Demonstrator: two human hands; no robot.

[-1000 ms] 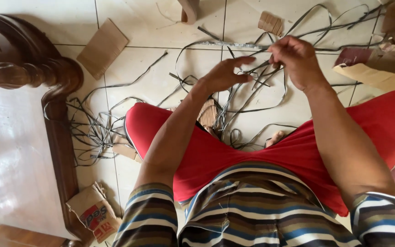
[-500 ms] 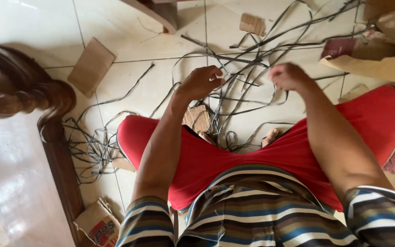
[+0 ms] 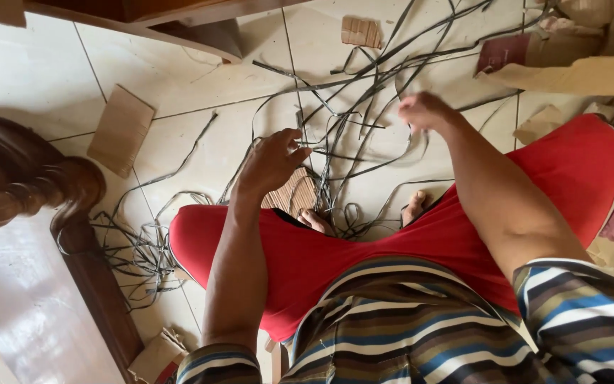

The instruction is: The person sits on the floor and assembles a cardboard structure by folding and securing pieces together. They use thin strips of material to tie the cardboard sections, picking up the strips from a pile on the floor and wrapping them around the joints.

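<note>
The left hand [image 3: 273,162] hovers over the floor with its fingers curled loosely, the fingertips touching thin dark strips [image 3: 364,135] that run across the tiles in front of it. Whether it actually pinches a strip or only brushes it cannot be told. The right hand [image 3: 424,112] is farther out and slightly blurred, closed into a loose fist around one or more of the same strips, which fan away from it toward the far side of the floor.

Just below the left hand, close to the person's body, lies a small woven panel [image 3: 291,193] of light brown strips, partly covered by bare toes [image 3: 314,220]. Between the two hands the strips cross and loop in a loose tangle, and a second foot [image 3: 414,207] shows just below the right hand's wrist. The person sits cross-legged in red shorts [image 3: 364,249] and a striped shirt [image 3: 392,334].

To the left of the left hand, well apart, a flat piece of cardboard [image 3: 120,130] rests on the tiled floor [image 3: 200,107], and nearer the body another heap of dark strips [image 3: 136,249] lies beside a carved dark wooden furniture piece [image 3: 30,192]. Beyond the right hand, a small ribbed cardboard scrap [image 3: 362,32] lies among the strips, and to its right are beige cardboard sheets [image 3: 577,75].
</note>
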